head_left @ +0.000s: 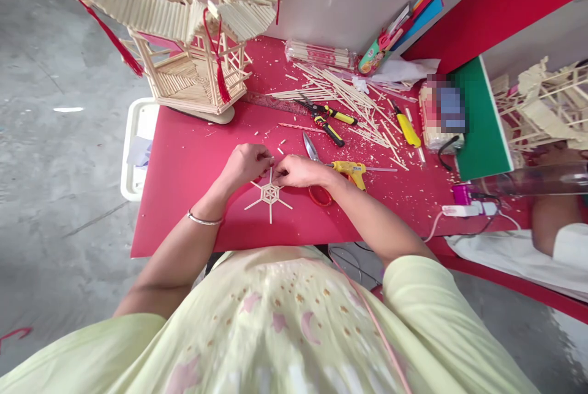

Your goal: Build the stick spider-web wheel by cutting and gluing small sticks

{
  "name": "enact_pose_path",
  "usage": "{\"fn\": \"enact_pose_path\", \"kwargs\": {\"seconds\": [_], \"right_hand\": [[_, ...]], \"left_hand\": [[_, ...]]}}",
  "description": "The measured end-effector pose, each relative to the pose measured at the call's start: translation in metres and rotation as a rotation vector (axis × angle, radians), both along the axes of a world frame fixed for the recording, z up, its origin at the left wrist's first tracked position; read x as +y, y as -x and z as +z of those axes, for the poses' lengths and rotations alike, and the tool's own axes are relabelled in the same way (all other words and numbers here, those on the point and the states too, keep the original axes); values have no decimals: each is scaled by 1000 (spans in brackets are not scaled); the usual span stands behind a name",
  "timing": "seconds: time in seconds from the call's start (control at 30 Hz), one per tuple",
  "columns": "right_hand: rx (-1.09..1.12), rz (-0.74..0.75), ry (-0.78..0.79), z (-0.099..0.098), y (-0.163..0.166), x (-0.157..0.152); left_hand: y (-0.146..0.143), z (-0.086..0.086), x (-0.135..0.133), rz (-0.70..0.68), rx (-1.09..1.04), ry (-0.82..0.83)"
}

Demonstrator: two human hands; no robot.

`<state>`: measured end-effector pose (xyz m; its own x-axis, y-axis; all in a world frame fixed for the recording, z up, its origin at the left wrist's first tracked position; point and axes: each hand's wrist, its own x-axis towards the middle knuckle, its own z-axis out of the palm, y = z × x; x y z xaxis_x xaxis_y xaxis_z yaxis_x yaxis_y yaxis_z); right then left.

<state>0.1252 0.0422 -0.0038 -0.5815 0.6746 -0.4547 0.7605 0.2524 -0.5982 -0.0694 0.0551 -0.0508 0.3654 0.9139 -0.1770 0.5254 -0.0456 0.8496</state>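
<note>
Star (270, 193): lay flat on the surface (174, 167), near its front edge; inner rings stood joined, visible outer spoke ends lacked crosspieces.
Spokes (271, 213): six spread evenly, no single long axis; one pair ran near to far.
Right hand (297, 171): bent narrow by the upper-right spoke; grip could not be told.
Left hand (248, 165): narrow at the far spoke's tip; hold unclear.
Loose sticks (351, 90): lay scattered beyond.

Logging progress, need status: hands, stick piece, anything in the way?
Left hand and right hand at far side of stick star. Star on red table. Scissors, glue gun close by right hand.
</note>
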Motion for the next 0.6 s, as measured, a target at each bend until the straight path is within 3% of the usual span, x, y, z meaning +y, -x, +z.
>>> {"fn": "enact_pose_path", "kwargs": {"seconds": [0.6], "right_hand": [[1, -18, 2, 2, 1, -2]], "left_hand": [[-1, 5, 2, 7, 41, -58]]}}
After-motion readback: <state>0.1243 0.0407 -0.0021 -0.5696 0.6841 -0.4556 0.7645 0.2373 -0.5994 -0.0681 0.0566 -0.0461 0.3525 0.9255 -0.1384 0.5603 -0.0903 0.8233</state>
